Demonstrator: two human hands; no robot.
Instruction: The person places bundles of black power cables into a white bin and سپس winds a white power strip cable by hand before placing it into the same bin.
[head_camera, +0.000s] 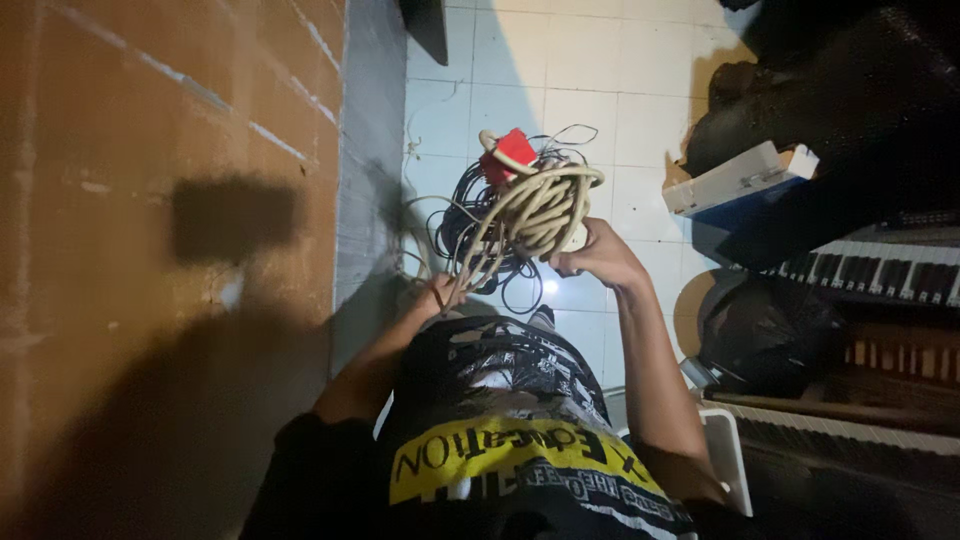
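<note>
Both hands grip a cream cord coil (535, 205): right hand (598, 255) clamped, left hand (440, 293) pinching strands, brick wall (170, 200) close alongside.

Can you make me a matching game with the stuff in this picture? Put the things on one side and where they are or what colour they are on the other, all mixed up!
Things:
1. plug block
2. coiled cord
3. keyboard
4. brick wall

Clues:
A. orange-brown, on the left
B. red, on top of the bundle
C. beige, looped, held in the right hand
D. black and white keys, on the right

Pairs: 1-B, 2-C, 3-D, 4-A
</note>
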